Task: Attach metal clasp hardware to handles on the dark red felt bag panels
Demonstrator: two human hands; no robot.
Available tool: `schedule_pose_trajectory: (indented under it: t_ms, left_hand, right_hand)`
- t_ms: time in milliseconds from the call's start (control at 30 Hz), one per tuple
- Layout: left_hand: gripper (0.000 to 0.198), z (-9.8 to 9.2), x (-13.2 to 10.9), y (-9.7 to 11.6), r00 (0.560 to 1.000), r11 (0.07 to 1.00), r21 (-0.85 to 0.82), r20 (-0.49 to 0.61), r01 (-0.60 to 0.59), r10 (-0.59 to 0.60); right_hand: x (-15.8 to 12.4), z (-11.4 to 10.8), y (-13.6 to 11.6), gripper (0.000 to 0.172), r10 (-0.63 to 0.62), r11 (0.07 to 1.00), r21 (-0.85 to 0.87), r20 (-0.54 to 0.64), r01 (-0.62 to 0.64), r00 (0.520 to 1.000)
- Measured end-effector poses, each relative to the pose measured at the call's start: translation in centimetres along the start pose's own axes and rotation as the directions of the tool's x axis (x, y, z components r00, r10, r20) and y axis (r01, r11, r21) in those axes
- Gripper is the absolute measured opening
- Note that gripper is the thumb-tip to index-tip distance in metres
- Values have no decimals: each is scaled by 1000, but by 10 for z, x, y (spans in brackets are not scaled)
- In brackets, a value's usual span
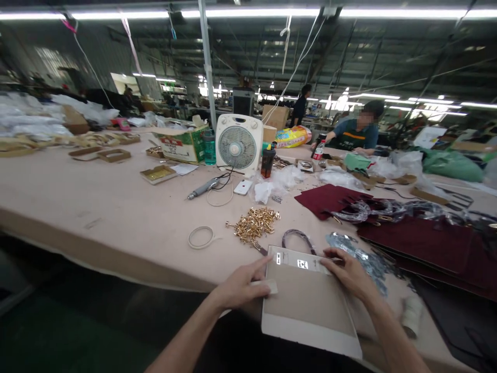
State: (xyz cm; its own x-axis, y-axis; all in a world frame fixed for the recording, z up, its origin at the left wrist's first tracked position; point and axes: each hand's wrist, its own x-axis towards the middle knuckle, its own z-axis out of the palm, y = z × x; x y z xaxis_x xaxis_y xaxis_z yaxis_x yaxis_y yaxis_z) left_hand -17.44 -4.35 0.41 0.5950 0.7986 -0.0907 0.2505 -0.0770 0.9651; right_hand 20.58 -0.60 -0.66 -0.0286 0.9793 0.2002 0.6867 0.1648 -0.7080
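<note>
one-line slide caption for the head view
Left hand and right hand rest on a beige panel near gold fittings.

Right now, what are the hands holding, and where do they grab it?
A flat beige panel: the left hand grips its left edge, the right hand its top right edge.

A factory workshop for bag or leather goods: a long pink table (97,207) runs under strip lights and bare roof beams. Around the white fan (238,142) lie gold metal fittings (254,224), burgundy cut panels (419,235) (stacked to its right) and cardboard boxes (180,145); behind it another worker (359,129) sits.
</note>
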Motion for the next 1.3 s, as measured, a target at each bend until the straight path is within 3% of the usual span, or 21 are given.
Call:
schedule_pose_trajectory:
  t_ms: [100,200,267,367,500,700,867,1000,1100,1300]
  left_hand:
    - [93,-1,0,3,999,999,41,32,6,-7]
    - [91,-1,-1,2,999,999,55,44,-1,-2]
    - [91,0,-1,-1,999,998,61,38,-22,20]
    - [90,0,-3,-4,999,994,102,17,-42,41]
    - [85,0,-4,-4,999,991,125,-8,-49,50]
    - [75,0,-4,1,997,985,157,-14,-76,79]
    - [47,-2,-6,0,993,995,32,-55,-99,101]
    - [21,-4,-6,-6,977,974,165,-117,-158,178]
    - [20,-3,-5,-10,964,954,212,-115,-213,241]
    - [29,-2,-5,-11,970,956,202,-77,-211,231]
  right_hand:
    - [-14,10,-39,34,-175,983,-91,-190,160,966]
    - [-35,35,-89,24,-254,966,40,-49,256,966]
    - [-47,56,-116,21,-332,939,116,74,322,940]
    - [-57,85,-138,22,-370,925,148,148,349,917]
    - [-59,104,-140,18,-370,928,137,203,348,907]
    - [-62,106,-138,16,-383,924,84,225,374,896]
    - [-64,102,-144,16,-362,932,52,192,359,912]
    - [-65,100,-143,18,-345,938,50,173,342,922]
    - [-66,101,-140,19,-343,939,73,173,335,923]
    - [-66,105,-136,19,-335,939,121,124,321,934]
